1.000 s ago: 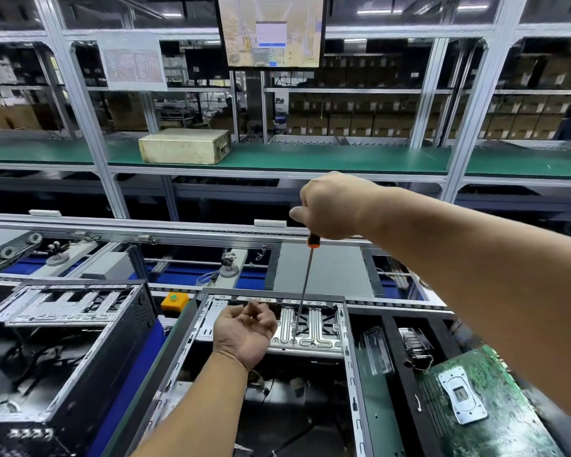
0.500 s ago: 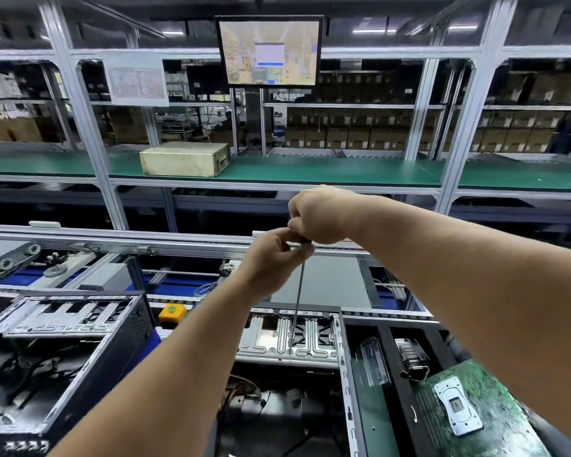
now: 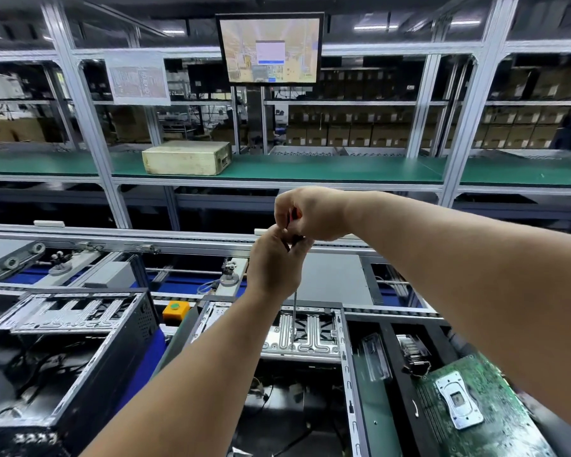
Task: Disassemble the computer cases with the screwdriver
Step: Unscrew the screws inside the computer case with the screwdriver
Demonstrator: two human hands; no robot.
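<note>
An open computer case (image 3: 345, 361) lies in front of me with a silver drive bracket (image 3: 314, 341) at its far end. A long screwdriver (image 3: 294, 319) stands upright with its tip on that bracket. My right hand (image 3: 310, 212) grips the orange and black handle from above. Just below it, my left hand (image 3: 274, 262) holds the lower handle and the top of the shaft. A second open case (image 3: 89, 331) lies to the left.
A green motherboard (image 3: 475, 400) lies at the right next to a black tray with loose parts. An orange button box (image 3: 175, 310) sits between the cases. Behind run conveyor rails (image 3: 112, 239), a green shelf with a beige box (image 3: 187, 158), and a monitor (image 3: 271, 47).
My left hand rose from the bracket up to the screwdriver handle and now holds it under my right hand. The view has tilted down slightly.
</note>
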